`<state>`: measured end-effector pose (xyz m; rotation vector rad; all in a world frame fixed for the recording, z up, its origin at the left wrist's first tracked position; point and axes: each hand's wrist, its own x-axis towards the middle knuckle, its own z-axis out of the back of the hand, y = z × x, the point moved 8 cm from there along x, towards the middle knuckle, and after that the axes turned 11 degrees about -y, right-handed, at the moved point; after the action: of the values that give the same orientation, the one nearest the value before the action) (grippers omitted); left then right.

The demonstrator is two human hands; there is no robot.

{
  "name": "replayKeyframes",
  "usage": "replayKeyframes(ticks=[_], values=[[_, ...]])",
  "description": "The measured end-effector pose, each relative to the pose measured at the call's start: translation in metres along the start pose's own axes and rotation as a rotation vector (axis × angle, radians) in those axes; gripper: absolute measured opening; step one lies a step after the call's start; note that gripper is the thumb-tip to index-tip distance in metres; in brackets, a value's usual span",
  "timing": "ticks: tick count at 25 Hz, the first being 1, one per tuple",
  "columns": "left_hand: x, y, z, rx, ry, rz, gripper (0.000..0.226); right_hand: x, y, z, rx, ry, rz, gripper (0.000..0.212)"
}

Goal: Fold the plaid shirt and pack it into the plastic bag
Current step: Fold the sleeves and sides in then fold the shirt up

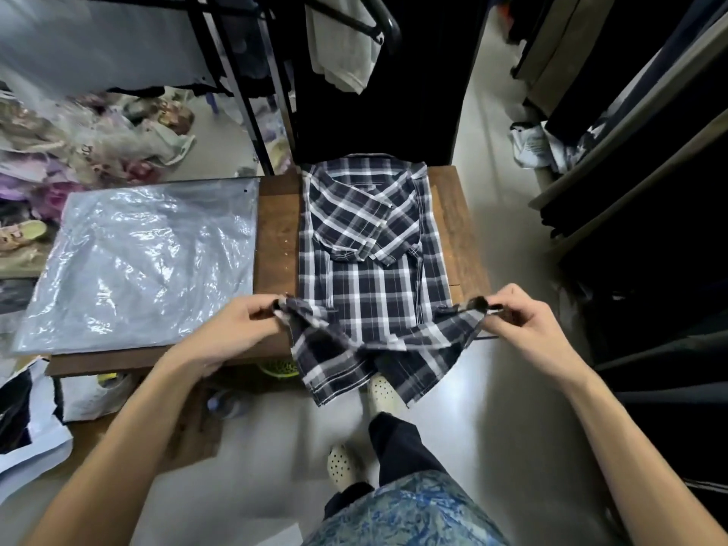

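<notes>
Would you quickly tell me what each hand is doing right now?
Left hand: closed, pinching the plaid shirt hem.
Right hand: closed, pinching the hem's other corner.

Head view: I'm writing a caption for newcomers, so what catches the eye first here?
The plaid shirt lies narrow-folded on the right part of the wooden table, its hem hanging off the near edge. The left hand and right hand each pinch a bottom corner. Left of it lies the shiny plastic bag.

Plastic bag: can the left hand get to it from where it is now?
Probably yes. The plastic bag lies flat on the table just beside the left hand, nothing between them, but that hand is pinching the plaid shirt hem.
</notes>
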<state>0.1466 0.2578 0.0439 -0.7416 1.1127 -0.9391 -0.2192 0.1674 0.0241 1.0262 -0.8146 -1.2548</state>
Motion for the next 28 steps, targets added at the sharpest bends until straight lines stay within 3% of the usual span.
replayKeyframes(ticks=[2,5,9,10,13,15,19,22,24,28], values=[[0.036,-0.003,0.006,-0.061,-0.071,0.025,0.042,0.033,0.007,-0.004,0.044,-0.003,0.016,0.012],[0.104,0.01,0.014,-0.162,-0.143,0.139,0.012,0.089,-0.003,-0.017,0.174,-0.027,-0.112,0.015],[0.186,0.05,0.005,-0.296,-0.159,0.377,0.074,0.158,-0.053,-0.041,0.22,-0.102,-0.339,0.022],[0.2,0.057,0.0,-0.316,-0.178,0.407,0.073,0.167,-0.065,-0.049,0.209,-0.1,-0.388,0.026],[0.221,0.073,-0.002,-0.215,-0.28,0.445,0.031,0.178,-0.098,-0.069,0.155,-0.091,-0.553,0.026],[0.227,0.078,0.001,-0.137,-0.312,0.406,0.02,0.184,-0.105,-0.07,0.103,-0.094,-0.553,0.022],[0.242,0.058,0.014,0.146,-0.139,0.225,0.043,0.213,-0.089,-0.071,-0.119,0.211,-0.343,0.058],[0.256,0.044,0.015,0.346,0.012,0.178,0.044,0.235,-0.083,-0.073,-0.288,0.425,-0.361,0.04],[0.265,0.042,0.013,0.395,0.092,0.182,0.036,0.251,-0.083,-0.071,-0.326,0.466,-0.344,0.028],[0.277,0.03,0.007,0.447,0.211,0.115,0.041,0.264,-0.077,-0.072,-0.313,0.508,-0.294,0.031]])
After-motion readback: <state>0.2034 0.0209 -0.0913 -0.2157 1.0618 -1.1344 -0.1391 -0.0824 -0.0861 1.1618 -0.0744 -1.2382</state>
